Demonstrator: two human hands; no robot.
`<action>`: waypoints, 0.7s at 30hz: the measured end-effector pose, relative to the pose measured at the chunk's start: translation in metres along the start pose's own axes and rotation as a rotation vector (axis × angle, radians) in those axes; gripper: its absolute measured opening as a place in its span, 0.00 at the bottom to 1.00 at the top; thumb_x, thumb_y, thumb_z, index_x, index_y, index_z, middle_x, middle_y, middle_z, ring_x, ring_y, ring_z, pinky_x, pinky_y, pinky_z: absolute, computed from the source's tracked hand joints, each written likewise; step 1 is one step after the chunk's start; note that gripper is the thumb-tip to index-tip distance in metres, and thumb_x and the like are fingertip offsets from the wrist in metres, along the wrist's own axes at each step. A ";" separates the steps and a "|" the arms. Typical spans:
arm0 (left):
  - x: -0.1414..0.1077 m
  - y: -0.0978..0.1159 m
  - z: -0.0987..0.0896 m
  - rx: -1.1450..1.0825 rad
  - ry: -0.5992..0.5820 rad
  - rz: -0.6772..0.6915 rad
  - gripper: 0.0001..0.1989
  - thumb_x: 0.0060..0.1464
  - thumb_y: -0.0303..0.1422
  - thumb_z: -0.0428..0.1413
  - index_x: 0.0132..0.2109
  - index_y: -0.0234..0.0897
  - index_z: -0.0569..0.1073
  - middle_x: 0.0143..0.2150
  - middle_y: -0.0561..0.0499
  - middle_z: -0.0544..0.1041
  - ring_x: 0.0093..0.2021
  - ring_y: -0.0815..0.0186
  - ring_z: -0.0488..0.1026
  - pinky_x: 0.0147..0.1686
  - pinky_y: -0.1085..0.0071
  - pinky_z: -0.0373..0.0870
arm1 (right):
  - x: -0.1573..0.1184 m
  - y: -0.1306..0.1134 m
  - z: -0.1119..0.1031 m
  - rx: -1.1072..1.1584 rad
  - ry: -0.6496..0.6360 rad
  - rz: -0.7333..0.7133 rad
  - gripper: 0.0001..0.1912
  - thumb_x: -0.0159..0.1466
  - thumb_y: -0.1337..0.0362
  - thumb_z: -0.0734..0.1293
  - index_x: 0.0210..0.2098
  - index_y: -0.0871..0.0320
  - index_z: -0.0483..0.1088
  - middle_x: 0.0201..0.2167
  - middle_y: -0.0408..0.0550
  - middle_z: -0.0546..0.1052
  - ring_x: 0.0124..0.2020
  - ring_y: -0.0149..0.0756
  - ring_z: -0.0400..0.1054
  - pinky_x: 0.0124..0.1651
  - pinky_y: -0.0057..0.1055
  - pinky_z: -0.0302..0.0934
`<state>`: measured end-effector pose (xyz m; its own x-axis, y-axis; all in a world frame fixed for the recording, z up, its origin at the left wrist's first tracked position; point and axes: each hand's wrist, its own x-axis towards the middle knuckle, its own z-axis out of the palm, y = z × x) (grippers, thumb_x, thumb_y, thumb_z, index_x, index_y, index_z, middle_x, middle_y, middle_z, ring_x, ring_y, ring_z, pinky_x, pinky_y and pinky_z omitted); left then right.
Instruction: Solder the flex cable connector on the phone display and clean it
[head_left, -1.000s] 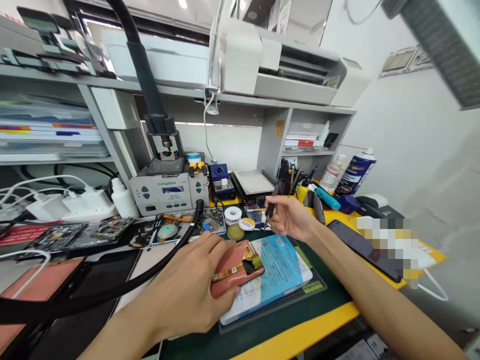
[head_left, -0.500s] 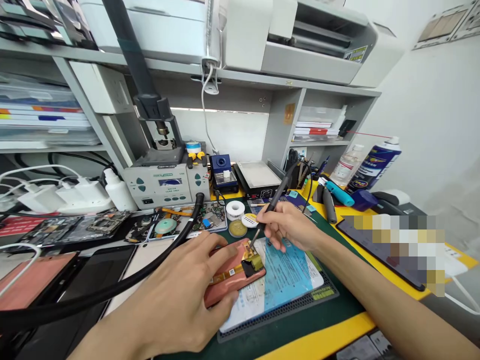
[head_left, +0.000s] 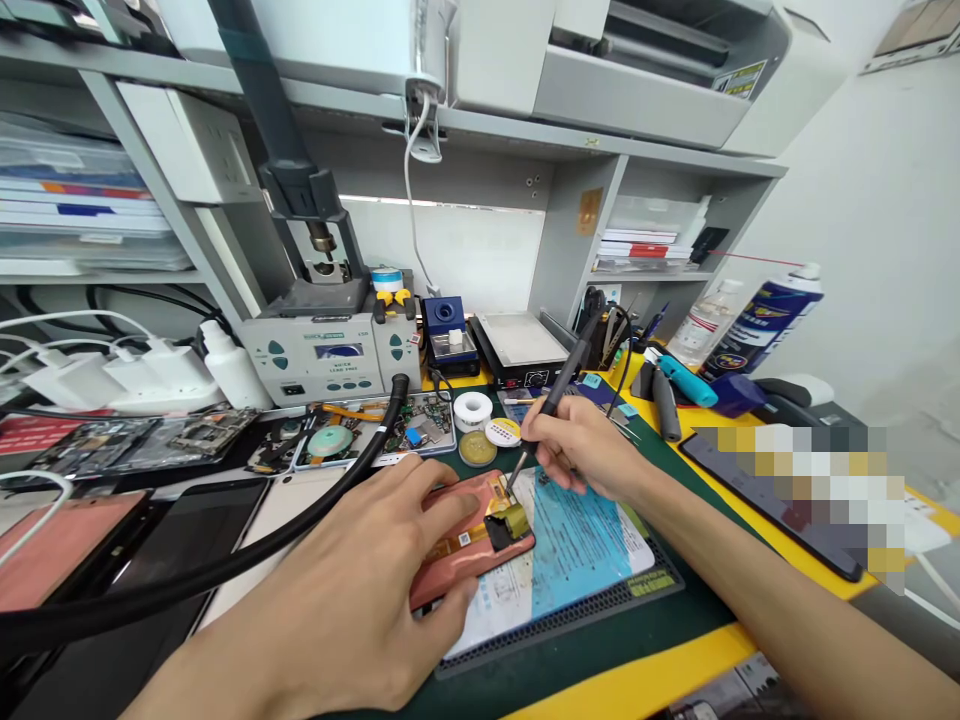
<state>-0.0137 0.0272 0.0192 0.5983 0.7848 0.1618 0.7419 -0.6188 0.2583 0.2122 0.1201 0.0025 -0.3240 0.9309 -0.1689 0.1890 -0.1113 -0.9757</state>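
Salmon-pink flat device (head_left: 477,555), clasped in the left hand (head_left: 375,580), needs steadying so the black pen-shaped tool (head_left: 559,385), pinched in the right hand (head_left: 581,447), meets its far end lightly.

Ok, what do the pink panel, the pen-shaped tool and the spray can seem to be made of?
Pink panel: perhaps thin metal foil or coated film, given its creased, satiny sheen; can't tell which.
Pen-shaped tool: matte dark handle, likely plastic or rubber; its greyish tip looks like metal.
Spray can: probably painted metal, from its cylindrical, glossy printed wall.
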 end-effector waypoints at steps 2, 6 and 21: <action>0.000 0.000 0.000 0.003 -0.006 -0.002 0.22 0.57 0.36 0.53 0.59 0.45 0.69 0.46 0.45 0.73 0.44 0.56 0.71 0.44 0.63 0.71 | 0.000 0.000 0.000 -0.014 -0.004 -0.006 0.06 0.55 0.63 0.66 0.26 0.57 0.65 0.12 0.38 0.68 0.07 0.26 0.56 0.05 0.19 0.45; 0.001 0.000 0.000 0.003 -0.014 -0.007 0.22 0.57 0.36 0.52 0.59 0.46 0.69 0.46 0.45 0.72 0.45 0.56 0.71 0.45 0.63 0.71 | -0.001 0.001 -0.001 -0.036 -0.020 -0.037 0.06 0.56 0.63 0.66 0.26 0.57 0.65 0.13 0.37 0.69 0.08 0.26 0.57 0.06 0.19 0.46; 0.001 0.001 -0.001 -0.029 -0.060 -0.058 0.21 0.57 0.37 0.51 0.58 0.47 0.70 0.46 0.46 0.72 0.45 0.56 0.71 0.45 0.60 0.70 | 0.000 0.005 -0.002 -0.005 -0.038 -0.057 0.05 0.56 0.64 0.67 0.27 0.58 0.66 0.15 0.37 0.68 0.09 0.26 0.59 0.06 0.19 0.47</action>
<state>-0.0127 0.0273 0.0211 0.5727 0.8150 0.0885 0.7669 -0.5707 0.2935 0.2152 0.1199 -0.0018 -0.3693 0.9217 -0.1185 0.1743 -0.0566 -0.9831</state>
